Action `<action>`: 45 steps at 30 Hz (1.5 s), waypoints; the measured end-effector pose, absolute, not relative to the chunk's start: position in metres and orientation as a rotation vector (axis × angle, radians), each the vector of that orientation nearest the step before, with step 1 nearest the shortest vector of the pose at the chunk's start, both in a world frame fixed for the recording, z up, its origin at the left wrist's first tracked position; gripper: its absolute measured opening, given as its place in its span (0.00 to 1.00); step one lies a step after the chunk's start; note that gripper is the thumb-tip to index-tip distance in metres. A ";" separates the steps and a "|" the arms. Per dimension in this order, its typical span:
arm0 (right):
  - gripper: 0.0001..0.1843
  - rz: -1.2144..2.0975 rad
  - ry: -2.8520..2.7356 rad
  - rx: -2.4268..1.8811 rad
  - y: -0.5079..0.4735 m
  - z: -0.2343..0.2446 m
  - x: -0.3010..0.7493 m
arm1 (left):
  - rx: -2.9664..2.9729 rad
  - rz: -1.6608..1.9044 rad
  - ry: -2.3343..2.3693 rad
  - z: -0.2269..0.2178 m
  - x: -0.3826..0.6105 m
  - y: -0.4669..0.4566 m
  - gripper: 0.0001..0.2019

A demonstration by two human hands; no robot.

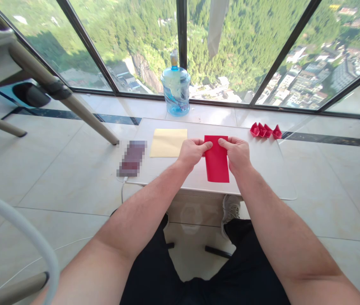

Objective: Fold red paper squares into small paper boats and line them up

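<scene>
A red sheet of paper [217, 165], narrow and upright in outline, is held up over the white table [262, 169]. My left hand [195, 151] pinches its upper left edge, thumb on the front face. At the upper right edge my right hand [236, 153] grips it the same way, also thumb in front. The fingers behind the paper are mostly hidden. To the left of my left hand lies a flat pale yellow sheet [168, 142]. Several small folded red paper pieces [265, 131] stand in a row at the table's far right corner.
A blurred-out phone-like object [132, 158] with a white cable [123, 186] lies at the table's left end. Beyond the table, a blue water jug [176, 91] stands by the window. Metal chair-like legs [84, 114] are at left; a shoe [231, 210] is below the table edge.
</scene>
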State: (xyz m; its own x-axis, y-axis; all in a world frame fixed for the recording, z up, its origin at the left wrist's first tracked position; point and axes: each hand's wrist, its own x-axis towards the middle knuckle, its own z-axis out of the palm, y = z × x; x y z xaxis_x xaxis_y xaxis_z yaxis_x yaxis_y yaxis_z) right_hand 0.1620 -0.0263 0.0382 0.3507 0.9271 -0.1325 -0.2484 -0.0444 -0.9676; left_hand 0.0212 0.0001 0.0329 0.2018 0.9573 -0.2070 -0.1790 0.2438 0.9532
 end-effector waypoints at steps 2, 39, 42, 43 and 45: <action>0.10 1.078 -0.695 -1.274 -0.027 0.040 0.162 | 1.002 1.013 1.050 0.032 0.021 0.001 0.12; 0.13 0.781 -0.447 -1.249 -0.007 0.028 0.182 | 1.200 0.731 1.069 0.025 0.019 -0.001 0.11; 0.14 0.754 -0.433 -1.259 -0.006 0.027 0.190 | 1.248 0.673 1.110 0.028 0.015 0.000 0.08; 0.14 0.747 -0.424 -1.258 -0.006 0.027 0.192 | 1.261 0.660 1.118 0.029 0.013 0.000 0.08; 0.15 0.743 -0.399 -1.248 -0.006 0.026 0.196 | 1.299 0.650 1.131 0.030 0.011 0.001 0.07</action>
